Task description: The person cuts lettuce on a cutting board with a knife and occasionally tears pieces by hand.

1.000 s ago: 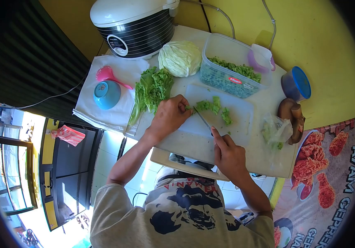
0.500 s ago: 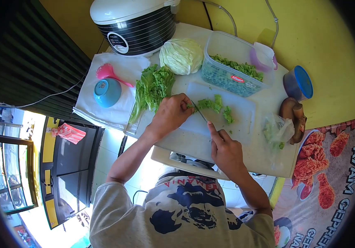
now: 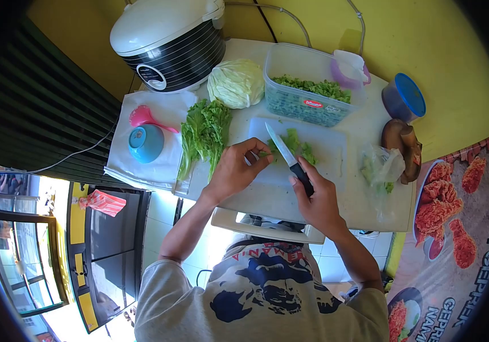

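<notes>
My right hand (image 3: 319, 200) grips the black handle of a knife (image 3: 282, 146), its blade pointing up and left over the cutting board (image 3: 330, 171). Beneath and beside the blade lies chopped green lettuce (image 3: 306, 150). My left hand (image 3: 237, 170) is at the board's left side, thumb and fingertips pinched together left of the blade, with a small bit of green lettuce showing at the tips. A leafy lettuce bunch (image 3: 205, 132) rests just beyond my left hand, and a pale cabbage (image 3: 236, 84) sits behind it.
A clear plastic container (image 3: 301, 111) of chopped lettuce stands behind the board. The rice cooker (image 3: 170, 51) is at the back left. A blue bowl (image 3: 146, 143) and pink ladle (image 3: 152, 118) lie on white cloth. At right are a plastic bag (image 3: 382, 165) and a blue-lidded tub (image 3: 404, 98).
The knife has turned from nearly edge-on to showing the flat of its blade, and its handle is now visible. My left hand has drawn slightly back from the lettuce pieces. The view has shifted.
</notes>
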Tool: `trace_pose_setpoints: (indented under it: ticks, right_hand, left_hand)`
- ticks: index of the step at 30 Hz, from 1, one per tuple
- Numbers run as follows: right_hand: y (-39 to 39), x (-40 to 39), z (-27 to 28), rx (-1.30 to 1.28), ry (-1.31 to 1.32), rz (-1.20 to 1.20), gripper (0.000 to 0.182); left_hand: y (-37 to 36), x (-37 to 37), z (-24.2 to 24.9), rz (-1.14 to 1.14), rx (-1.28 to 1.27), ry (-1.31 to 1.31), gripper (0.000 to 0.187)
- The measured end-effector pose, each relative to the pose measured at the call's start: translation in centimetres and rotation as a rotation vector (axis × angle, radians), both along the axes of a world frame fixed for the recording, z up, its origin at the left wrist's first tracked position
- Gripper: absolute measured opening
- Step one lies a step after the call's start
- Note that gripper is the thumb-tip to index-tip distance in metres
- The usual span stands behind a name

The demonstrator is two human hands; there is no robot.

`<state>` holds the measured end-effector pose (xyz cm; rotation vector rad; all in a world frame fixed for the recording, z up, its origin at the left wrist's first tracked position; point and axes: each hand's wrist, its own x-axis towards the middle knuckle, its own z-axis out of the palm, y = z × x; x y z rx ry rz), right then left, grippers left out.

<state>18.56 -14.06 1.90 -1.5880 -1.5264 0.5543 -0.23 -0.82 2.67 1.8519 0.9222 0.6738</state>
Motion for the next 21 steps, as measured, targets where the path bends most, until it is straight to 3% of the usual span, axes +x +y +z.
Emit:
trace_pose_setpoints:
  ticks: [2,5,8,11,14,17,21]
  right_hand:
    - [1.2,-0.4,0.9,-0.014,0.104,-0.016,0.055]
    - [3.0,-0.1,-1.8,0.188,0.142,0.012,0.056]
    - [3.1,-0.2,-1.3,0.074,0.252,-0.009,0.056]
    - [3.7,0.0,-1.0,0.091,0.221,0.012,0.057]
    - [4.2,0.1,-0.9,0.078,0.214,0.061,0.058]
    - [4.7,0.0,-0.6,0.018,0.172,0.107,0.059]
    - [5.0,-0.4,-1.3,0.133,-0.026,0.086,0.058]
  left_hand:
    - [-0.1,0.1,0.1,-0.051,-0.096,-0.039,0.017]
    - [-0.5,0.2,-0.1,-0.098,-0.219,-0.131,0.017]
    - [-0.8,-0.1,0.7,-0.055,-0.149,-0.04,0.017]
    - [-0.6,-0.9,0.2,-0.069,-0.099,0.15,0.026]
    - [-0.6,-1.4,0.0,-0.069,-0.086,0.156,0.03]
    - [-0.4,-1.6,-0.2,-0.05,-0.11,0.146,0.024]
    - [-0.8,-1.7,-0.8,0.051,0.052,0.21,0.022]
